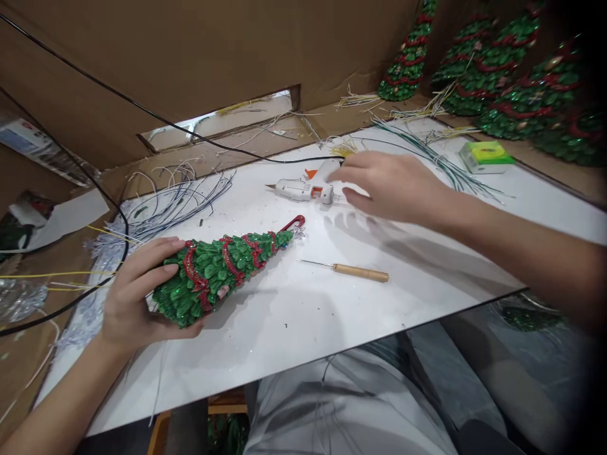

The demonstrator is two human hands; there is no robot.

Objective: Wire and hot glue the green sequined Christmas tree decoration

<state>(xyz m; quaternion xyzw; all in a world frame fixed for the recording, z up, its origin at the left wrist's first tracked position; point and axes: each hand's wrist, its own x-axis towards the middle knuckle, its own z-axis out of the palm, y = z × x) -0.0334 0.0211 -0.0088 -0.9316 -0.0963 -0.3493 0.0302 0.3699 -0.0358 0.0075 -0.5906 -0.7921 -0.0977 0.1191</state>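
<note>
My left hand (137,294) is wrapped around the wide base of a green ornamental Christmas tree (218,272), which lies on its side with the tip pointing right. Red glittery garlands wind around the tree, and a small clear star sits at its tip. Beside that tip lies a red hooked piece (294,222), partly hidden behind the tree. At the handle end of a white glue gun (301,189) with an orange trigger is my right hand (379,183), its thumb and fingers apart; whether it touches the gun is unclear. An awl (360,272) with a wooden handle rests on the white board (284,354).
Bundled wires (190,196) lie at the back left, and green wires (441,161) at the back right near a green-yellow box (486,156). Several decorated trees (515,82) stand at the far right. A black cable (190,133) crosses the back to the glue gun.
</note>
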